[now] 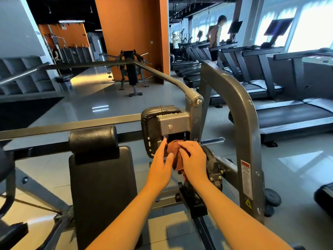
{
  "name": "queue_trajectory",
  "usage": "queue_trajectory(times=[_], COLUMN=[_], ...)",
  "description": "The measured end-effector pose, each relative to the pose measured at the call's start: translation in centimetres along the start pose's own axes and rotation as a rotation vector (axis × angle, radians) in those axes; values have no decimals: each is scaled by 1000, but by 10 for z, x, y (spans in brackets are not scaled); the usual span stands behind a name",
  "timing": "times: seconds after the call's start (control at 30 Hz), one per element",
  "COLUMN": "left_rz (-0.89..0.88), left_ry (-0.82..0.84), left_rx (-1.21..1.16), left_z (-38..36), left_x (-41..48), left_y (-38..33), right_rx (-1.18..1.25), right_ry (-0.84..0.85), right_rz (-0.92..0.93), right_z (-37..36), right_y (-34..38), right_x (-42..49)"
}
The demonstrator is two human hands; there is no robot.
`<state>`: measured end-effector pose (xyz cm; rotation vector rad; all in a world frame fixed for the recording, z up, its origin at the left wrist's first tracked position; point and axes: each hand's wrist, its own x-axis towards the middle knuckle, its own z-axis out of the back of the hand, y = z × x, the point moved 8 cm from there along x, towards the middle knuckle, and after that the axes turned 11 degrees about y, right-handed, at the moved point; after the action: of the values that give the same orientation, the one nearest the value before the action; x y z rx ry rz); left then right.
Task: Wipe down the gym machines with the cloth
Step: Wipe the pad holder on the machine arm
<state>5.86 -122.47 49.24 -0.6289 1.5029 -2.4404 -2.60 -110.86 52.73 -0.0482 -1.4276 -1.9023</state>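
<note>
Seemingly right hand (193, 159) grips bunched brown cloth (173, 150)

A glossy grey tiled floor (90, 109) was seen. A grey machine (239, 123) was stood on it. Treadmills (288, 112) were ranged along the right, and a black rack (132, 73) was set by an orange pillar (133, 33).

Two bare hands, the left hand (160, 166) and the right hand (193, 159). Behind each wrist, the forearms are bare and uncovered to the edge of view.
</note>
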Motion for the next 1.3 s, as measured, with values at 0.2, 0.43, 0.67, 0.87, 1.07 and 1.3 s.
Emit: queue_trajectory(times=[0.2,0.43,0.67,0.87,1.07,1.3], left_rz=[-19,-173,-286,-153,-146,-134], left_ry=[-66,-214,-279,-211,-397,-440], left_rx=[-107,23,391,421,340,385], left_z=[-6,-5,-29,-62,-52,-51], left_x=[3,20,64,47,50,55], left_y=[-13,-55,-105,-60,-95,-92], right_rx=[-2,77,252,164,258,328], right_ry=[123,-69,93,282,303,390], right_rz=[-34,-134,-150,-178,-122,-68], right_z=[2,65,70,66,79,74], right_y=[7,-22,-33,-51,-55,-44], right_x=[6,17,44,42,44,53])
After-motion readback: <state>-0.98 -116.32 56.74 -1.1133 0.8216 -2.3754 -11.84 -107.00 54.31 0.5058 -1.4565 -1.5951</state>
